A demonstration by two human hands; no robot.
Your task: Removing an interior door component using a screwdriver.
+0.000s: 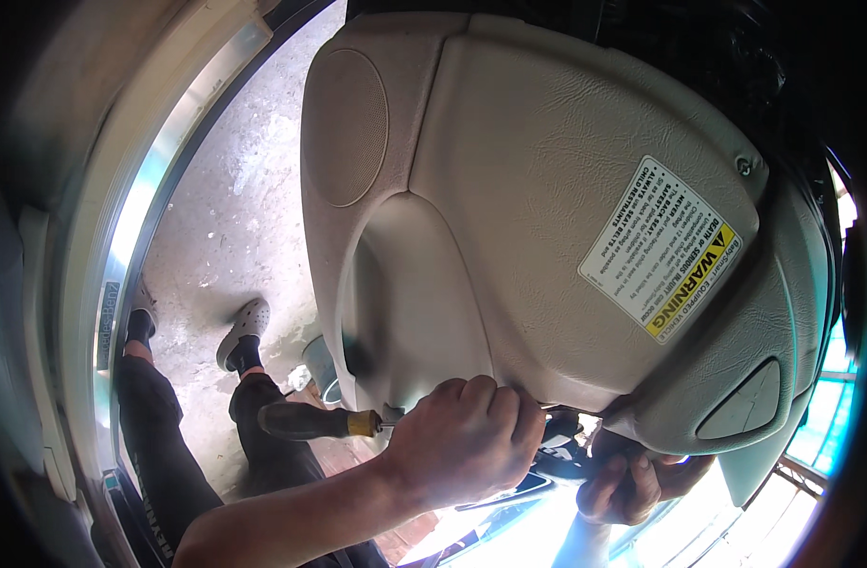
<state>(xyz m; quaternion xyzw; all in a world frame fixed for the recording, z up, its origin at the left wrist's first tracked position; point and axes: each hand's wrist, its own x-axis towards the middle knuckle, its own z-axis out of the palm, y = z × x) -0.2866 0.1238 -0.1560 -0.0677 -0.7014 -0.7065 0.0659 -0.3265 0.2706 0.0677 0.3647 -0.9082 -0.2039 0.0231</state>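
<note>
At far left, a pale, shiny curved door-frame strip [135,227] borders a rough grey concrete floor [230,180]. Legs in dark trousers [268,450] and a light perforated clog [244,333] show beside it.

Next, a screwdriver with a black and yellow handle [320,423] lies about level, its handle pointing left, clear of the fist. Its shaft enters the left hand [467,440], whose fingers are curled closed and appear to grip it; the contact and the tip are hidden.

Above and behind this hand stands a large grey-beige moulded plastic door panel [547,218], with an oval perforated speaker grille [353,128] at its upper left. The left knuckles lie against its lower edge.

Right of the fist, a dark, irregular part [561,459] sits below that edge, its type unclear against the glare. The right hand [625,488] is just beside it, fingers bent; whether they grip anything cannot be told. Farther right is a white and yellow label [656,251].

Risks, in my judgement: a slip of the concealed tip could gouge the panel or strike the right hand; uneven force at the edge could crack the plastic; strong backlight could cause misplacement.
</note>
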